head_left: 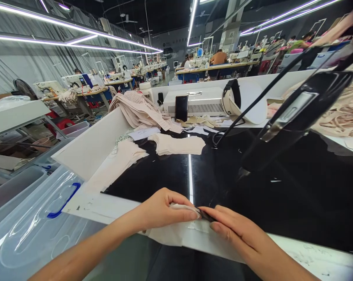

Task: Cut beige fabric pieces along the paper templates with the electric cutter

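Note:
My left hand [161, 210] is closed on a beige fabric piece [167, 235], pinching its edge between thumb and fingers. The fabric hangs below the palm over the front edge of the table. Close beside it, my right hand [236, 228] is closed around a small dark tool [206, 214] whose tip meets the fabric edge. Most of this tool is hidden by the fingers, so its kind is unclear. Beyond both hands lies a stack of beige fabric pieces [180, 144] on the glossy black work surface [164, 175]. Another fabric stack [120, 160] rests at its left edge.
A blurred black device [293, 117] with a cable stands over the right side. At the back are a white vented box [207, 103], a phone [181, 108] and heaped fabric strips [138, 109]. A clear plastic bin [59, 230] sits left; other people work at distant sewing tables.

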The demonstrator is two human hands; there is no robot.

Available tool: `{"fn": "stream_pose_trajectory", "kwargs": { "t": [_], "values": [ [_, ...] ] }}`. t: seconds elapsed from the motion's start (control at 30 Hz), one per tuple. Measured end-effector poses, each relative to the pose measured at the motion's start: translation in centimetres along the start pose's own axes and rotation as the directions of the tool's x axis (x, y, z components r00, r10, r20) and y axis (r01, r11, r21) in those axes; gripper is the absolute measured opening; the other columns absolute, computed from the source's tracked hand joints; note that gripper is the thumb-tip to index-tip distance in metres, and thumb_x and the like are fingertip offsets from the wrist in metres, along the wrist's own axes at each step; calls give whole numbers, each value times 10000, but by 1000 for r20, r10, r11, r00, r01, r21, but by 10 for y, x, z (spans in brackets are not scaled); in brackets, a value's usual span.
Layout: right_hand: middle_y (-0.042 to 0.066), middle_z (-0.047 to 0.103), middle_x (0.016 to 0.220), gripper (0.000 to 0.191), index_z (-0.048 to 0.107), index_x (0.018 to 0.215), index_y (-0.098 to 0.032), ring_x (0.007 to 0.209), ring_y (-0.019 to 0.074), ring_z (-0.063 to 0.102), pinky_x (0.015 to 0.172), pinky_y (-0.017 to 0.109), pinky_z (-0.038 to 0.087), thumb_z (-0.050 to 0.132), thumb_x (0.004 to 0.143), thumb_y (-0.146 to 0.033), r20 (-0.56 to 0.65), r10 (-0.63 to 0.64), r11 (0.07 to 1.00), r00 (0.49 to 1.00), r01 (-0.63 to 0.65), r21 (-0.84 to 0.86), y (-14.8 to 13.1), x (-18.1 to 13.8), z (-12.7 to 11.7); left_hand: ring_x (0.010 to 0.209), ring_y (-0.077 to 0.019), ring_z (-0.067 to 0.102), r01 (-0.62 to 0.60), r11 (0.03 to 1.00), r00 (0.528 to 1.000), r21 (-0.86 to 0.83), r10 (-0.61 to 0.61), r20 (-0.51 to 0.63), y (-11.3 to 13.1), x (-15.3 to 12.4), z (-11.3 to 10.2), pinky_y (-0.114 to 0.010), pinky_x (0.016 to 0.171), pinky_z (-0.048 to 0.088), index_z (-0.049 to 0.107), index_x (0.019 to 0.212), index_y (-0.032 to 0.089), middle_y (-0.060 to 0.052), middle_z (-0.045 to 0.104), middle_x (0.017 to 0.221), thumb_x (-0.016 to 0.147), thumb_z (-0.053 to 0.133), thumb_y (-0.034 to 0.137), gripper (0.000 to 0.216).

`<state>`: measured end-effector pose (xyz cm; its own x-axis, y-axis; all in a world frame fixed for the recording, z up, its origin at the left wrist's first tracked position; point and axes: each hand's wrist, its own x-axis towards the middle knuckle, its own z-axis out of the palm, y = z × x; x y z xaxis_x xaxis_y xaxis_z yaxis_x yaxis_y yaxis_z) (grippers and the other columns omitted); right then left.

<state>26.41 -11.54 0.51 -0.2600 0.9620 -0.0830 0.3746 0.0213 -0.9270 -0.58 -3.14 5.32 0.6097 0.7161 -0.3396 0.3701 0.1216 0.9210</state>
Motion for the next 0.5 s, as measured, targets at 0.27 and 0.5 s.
{"fn": "stream_pose_trajectory", "kwargs": {
  "t": [0.27, 0.5],
  "values": [
    [74, 786, 1002, 810, 994, 1399, -379, 934, 264, 770, 826, 371, 641, 457, 1209, -955, 41, -50, 994, 998, 54, -99, 0, 1, 1, 909, -216, 644, 15, 999, 1000, 42, -15, 6, 4, -2, 1, -316, 811, 454, 1020, 1024, 177, -44, 836, 920, 862, 953, 620, 476],
    [71, 780, 1023, 788, 997, 1329, -352, 984, 261, 775, 831, 349, 641, 460, 1232, -921, 54, -24, 990, 998, 31, -135, -3, 2, 2, 966, -245, 685, 21, 997, 1000, 71, -21, -3, 1, -3, 1, -319, 832, 476, 1021, 1057, 160, -66, 866, 967, 885, 933, 591, 473]
  ]
}}
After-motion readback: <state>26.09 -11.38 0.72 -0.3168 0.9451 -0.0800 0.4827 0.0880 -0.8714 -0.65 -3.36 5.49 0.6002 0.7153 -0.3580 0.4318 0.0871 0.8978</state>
